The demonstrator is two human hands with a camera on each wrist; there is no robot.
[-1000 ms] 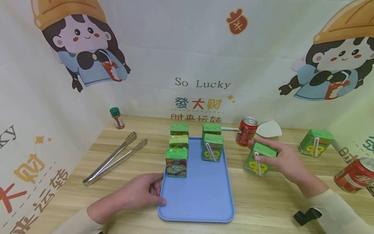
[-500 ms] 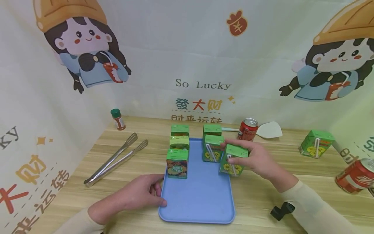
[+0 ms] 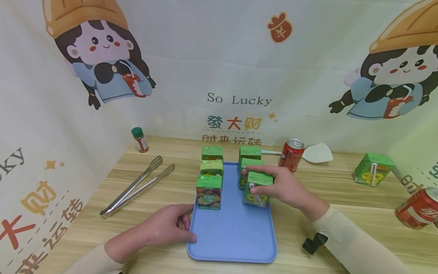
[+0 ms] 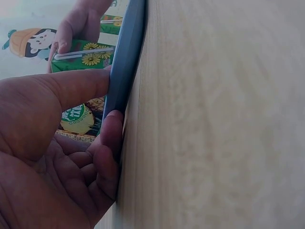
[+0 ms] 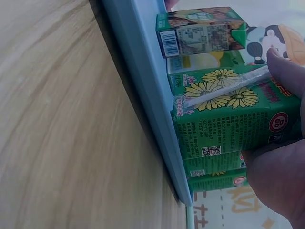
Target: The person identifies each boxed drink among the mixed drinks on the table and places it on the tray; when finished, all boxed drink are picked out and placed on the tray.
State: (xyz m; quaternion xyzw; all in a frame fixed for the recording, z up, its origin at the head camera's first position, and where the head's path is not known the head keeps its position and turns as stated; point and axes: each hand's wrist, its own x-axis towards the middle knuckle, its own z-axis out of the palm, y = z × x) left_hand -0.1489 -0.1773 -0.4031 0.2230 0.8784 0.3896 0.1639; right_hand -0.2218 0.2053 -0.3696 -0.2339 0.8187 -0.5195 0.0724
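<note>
My right hand (image 3: 286, 187) grips a green juice box (image 3: 256, 197) with yellow flowers and a white straw on its front. That drink carton stands at the right side of the blue tray (image 3: 232, 236), its base right at the tray surface in the right wrist view. Directly behind it are two more green cartons, the nearer partly hidden by my fingers. Along the tray's left side runs a row of three cartons, the front one (image 3: 209, 193) brown and green. My left hand (image 3: 167, 225) holds the tray's left rim (image 4: 125, 62) between thumb and fingers.
Metal tongs (image 3: 137, 186) lie left of the tray, with a green-capped spice bottle (image 3: 140, 140) behind. A red can (image 3: 292, 156) and a white spatula (image 3: 318, 153) sit at the back right. Farther right are another green carton (image 3: 373, 170) and a red can (image 3: 418, 208).
My right hand has carried the flowered juice box leftward from the table to the right side of the tray, in front of the other cartons. My left hand has kept hold of the tray.
</note>
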